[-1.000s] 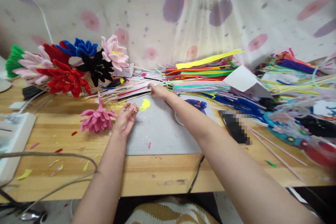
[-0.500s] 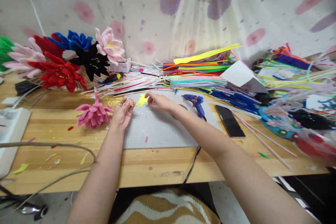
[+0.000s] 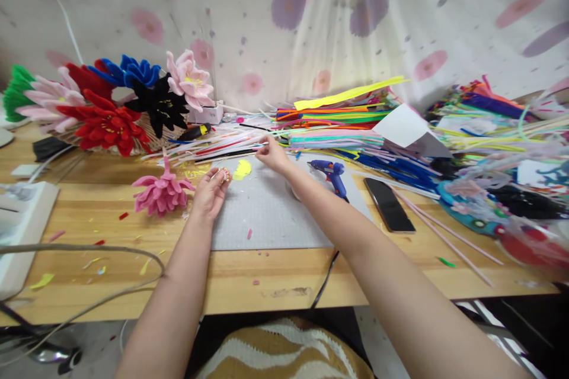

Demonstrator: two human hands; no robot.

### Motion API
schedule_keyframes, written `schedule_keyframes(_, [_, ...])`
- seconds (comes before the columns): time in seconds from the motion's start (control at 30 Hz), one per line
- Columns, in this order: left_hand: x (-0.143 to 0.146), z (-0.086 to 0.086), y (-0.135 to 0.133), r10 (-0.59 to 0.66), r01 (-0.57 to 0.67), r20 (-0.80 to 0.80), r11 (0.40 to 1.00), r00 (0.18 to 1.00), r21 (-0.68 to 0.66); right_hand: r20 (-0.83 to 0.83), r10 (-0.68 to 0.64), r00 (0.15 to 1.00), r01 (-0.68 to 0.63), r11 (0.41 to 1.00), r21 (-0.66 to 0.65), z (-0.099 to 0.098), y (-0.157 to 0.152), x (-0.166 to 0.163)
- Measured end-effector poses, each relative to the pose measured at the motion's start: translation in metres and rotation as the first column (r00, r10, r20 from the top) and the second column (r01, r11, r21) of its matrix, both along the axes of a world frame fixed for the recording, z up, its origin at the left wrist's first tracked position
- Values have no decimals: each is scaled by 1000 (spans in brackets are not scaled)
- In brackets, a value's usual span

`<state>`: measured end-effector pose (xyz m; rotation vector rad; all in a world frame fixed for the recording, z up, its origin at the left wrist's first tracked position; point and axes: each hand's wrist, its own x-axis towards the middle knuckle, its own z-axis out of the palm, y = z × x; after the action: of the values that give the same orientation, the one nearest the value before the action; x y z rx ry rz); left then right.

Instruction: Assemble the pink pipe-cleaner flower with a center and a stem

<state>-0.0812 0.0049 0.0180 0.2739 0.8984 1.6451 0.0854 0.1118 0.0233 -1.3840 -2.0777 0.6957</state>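
Observation:
My left hand (image 3: 210,194) rests on the left edge of the grey mat (image 3: 271,216), fingers pinched on a small yellow and pink flower centre (image 3: 224,175). My right hand (image 3: 272,154) reaches to the mat's far edge and its fingers pinch at the loose pipe cleaners (image 3: 222,145) lying there; which strand it grips is too small to tell. A yellow scrap (image 3: 243,169) lies between the two hands. A pink pipe-cleaner flower (image 3: 162,191) lies on the wooden table (image 3: 124,284) just left of my left hand.
A bunch of finished flowers (image 3: 111,109) lies at the back left. Stacked coloured pipe cleaners (image 3: 347,124) fill the back and right. A blue glue gun (image 3: 331,173) and a black phone (image 3: 390,204) lie right of the mat. A white box (image 3: 18,231) and cables sit at left.
My right hand drew back onto the mat, then reached out again to the loose pipe cleaners at the far edge. My left hand has stayed put with the flower centre.

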Motion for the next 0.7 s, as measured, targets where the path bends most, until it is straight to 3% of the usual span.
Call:
schedule_keyframes(0.1, [1,0,0,-6,6,9,1000,1000,-5,-59,-52,997,48,997,-66,-5,16,-5])
schedule_keyframes(0.17, [2,0,1,-4,4,16,1000,1000,-2,-46,110,993,-114,988,-104,-5,16,-8])
schedule_keyframes(0.23, [2,0,1,-4,4,19,1000,1000,2,7,317,948,-313,940,-139,-5,10,-9])
schedule_keyframes(0.3, [2,-1,1,-9,9,18,1000,1000,6,106,432,896,-416,898,-143,-4,1,-6])
schedule_keyframes(0.5, [3,-2,2,-31,31,3,1000,1000,-1,296,400,868,-404,913,-48,-8,-19,5])
schedule_keyframes(0.6, [4,-2,2,-19,19,4,1000,1000,-9,242,372,896,-377,926,-25,-10,-13,6])
schedule_keyframes(0.7, [4,-2,1,-6,7,6,1000,1000,-10,130,249,960,-254,967,25,-8,3,4])
